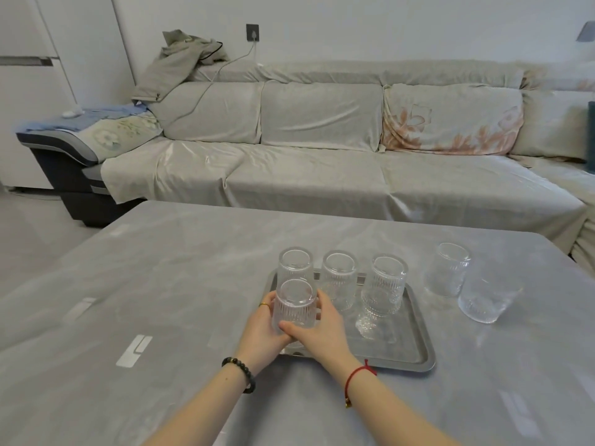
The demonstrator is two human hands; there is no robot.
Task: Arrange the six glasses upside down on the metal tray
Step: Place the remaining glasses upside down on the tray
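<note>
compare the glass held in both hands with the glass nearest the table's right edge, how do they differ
The held glass is on the metal tray; the right-edge glass stands on the bare table, off the tray. The held one is gripped by the left hand and right hand; the other is untouched. The held one is base-up; the other looks mouth-up, though hard to tell. Both are clear and ribbed.

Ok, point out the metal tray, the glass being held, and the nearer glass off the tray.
metal tray (415,358), head view, bare floor.
held glass (296,305), head view, ribbed wall.
nearer loose glass (483,300), head view, side wall.
</note>
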